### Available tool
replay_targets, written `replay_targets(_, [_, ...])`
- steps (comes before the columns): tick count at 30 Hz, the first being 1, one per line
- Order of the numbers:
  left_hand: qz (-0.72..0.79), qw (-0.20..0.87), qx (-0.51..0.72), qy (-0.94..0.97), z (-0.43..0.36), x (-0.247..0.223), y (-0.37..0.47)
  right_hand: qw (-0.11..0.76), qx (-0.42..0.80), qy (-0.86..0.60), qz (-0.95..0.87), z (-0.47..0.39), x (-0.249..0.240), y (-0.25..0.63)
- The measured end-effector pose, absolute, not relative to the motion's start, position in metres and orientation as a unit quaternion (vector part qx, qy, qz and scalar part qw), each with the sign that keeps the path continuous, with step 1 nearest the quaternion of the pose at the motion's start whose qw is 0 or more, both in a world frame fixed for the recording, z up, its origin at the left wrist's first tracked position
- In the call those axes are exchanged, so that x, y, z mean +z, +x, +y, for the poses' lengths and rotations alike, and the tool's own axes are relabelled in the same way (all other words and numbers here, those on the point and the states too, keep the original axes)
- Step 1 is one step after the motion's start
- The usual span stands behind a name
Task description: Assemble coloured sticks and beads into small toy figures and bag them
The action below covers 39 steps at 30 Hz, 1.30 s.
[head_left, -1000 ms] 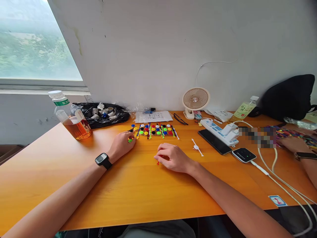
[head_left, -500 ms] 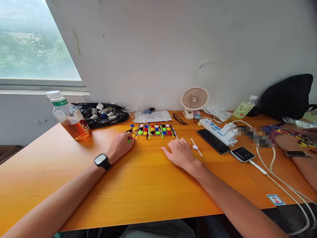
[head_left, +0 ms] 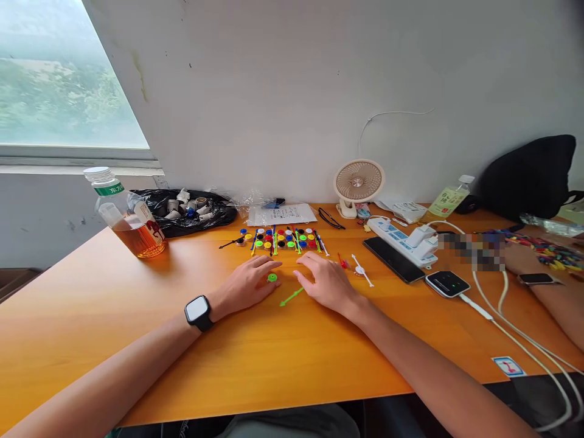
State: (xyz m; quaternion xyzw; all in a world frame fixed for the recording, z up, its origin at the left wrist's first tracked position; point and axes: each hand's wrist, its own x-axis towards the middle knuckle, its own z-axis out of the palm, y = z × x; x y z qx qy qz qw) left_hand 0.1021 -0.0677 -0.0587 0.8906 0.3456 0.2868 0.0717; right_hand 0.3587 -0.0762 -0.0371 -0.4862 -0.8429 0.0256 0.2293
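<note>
My left hand (head_left: 249,283) is in front of the rows of parts, thumb and fingers curved around a small green disc (head_left: 272,277). Facing it, my right hand (head_left: 328,281) rests low over the table, thumb and fingertips apart. A green arrow-tipped stick (head_left: 291,297) slants out from beneath the right thumb; its far end is hidden by the hand. Just beyond the right knuckles lies a small red piece (head_left: 343,261). Beside it is a white arrow stick with a round disc (head_left: 360,269). Coloured discs and sticks (head_left: 285,239) lie in rows behind both hands.
A bottle of amber drink (head_left: 139,228) and a black bag of rubbish (head_left: 201,219) stand left. Rightward are a fan (head_left: 359,182), a phone (head_left: 393,260), a power strip (head_left: 401,240) and a charging device (head_left: 447,284) with cables. Another person's arm (head_left: 550,283) reaches in at far right.
My left hand has moved right and nearer, from the rows' left end towards my right hand. The green stick and red piece now show near the right hand, which has shifted slightly left.
</note>
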Motion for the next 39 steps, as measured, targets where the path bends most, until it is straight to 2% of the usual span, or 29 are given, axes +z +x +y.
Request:
replay_targets(5, [0.359, 0.145, 0.292, 0.875, -0.066, -0.061, 0.096, 0.29, 0.154, -0.46, -0.825, -0.073, -0.043, 0.355])
replay_targets(9, [0.34, 0.196, 0.296, 0.871, -0.073, -0.055, 0.099, 0.377, 0.356, -0.411, -0.75, -0.07, -0.04, 0.35])
replay_targets(12, [0.3, 0.218, 0.304, 0.878, -0.078, -0.051, 0.103, 0.39, 0.499, -0.387, -0.67, -0.069, -0.032, 0.352])
replay_targets(14, [0.293, 0.19, 0.341, 0.873, -0.078, -0.05, 0.103, 0.39, 0.534, -0.381, -0.646, -0.069, -0.028, 0.354])
replay_targets(16, [0.302, 0.146, 0.388, 0.859, -0.076, -0.051, 0.103, 0.4, 0.499, -0.376, -0.671, -0.071, -0.027, 0.354])
replay_targets(18, [0.314, 0.114, 0.424, 0.842, -0.075, -0.052, 0.103, 0.405, 0.378, -0.359, -0.751, -0.076, -0.028, 0.354])
replay_targets(23, [0.295, 0.079, 0.484, 0.82, -0.084, -0.043, 0.102, 0.255, -0.015, -0.241, -0.936, -0.09, -0.029, 0.349])
replay_targets(26, [0.266, 0.046, 0.525, 0.807, -0.095, -0.036, 0.105, 0.239, -0.158, -0.219, -0.933, -0.095, -0.024, 0.348])
replay_targets(29, [0.238, 0.021, 0.547, 0.802, -0.102, -0.031, 0.109, 0.25, -0.203, -0.21, -0.923, -0.097, -0.02, 0.351])
replay_targets(33, [0.226, 0.012, 0.553, 0.802, -0.105, -0.029, 0.112, 0.254, -0.198, -0.212, -0.923, -0.099, -0.02, 0.354])
replay_targets(39, [0.222, 0.042, 0.546, 0.807, -0.106, -0.028, 0.112, 0.249, -0.223, -0.2, -0.921, -0.1, -0.021, 0.354])
